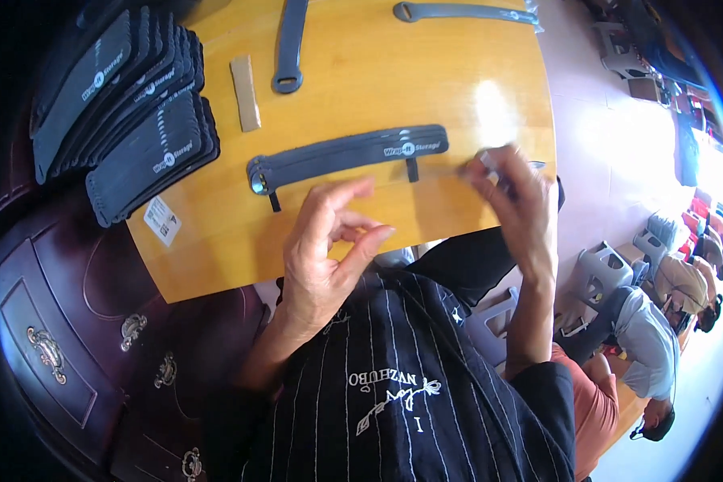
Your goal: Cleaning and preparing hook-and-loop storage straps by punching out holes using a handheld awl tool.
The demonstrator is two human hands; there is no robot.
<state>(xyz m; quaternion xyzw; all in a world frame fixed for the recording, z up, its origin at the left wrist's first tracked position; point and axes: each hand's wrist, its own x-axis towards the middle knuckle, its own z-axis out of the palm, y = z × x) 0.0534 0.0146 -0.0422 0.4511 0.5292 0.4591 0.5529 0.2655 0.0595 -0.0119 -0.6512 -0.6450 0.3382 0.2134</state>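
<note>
A small bundle of dark grey storage straps (329, 161) lies across the wooden table in front of me, a metal-ringed hole at its left end. Two short black strips (413, 170) stick out from under its near edge. My left hand (321, 249) hovers just short of the bundle, fingers apart and curved, holding nothing. To the right of the bundle, my right hand (518, 189) has its fingertips pinched together. Blur hides what they hold, if anything; neither hand touches the straps.
Overlapping stacks of dark straps (140, 149) cover the table's left side. Farther back lie a brown cardboard strip (246, 92) and two single straps (291, 44). A white label (162, 221) is near the left edge. Dark drawers (64, 321) stand at left; people sit at right.
</note>
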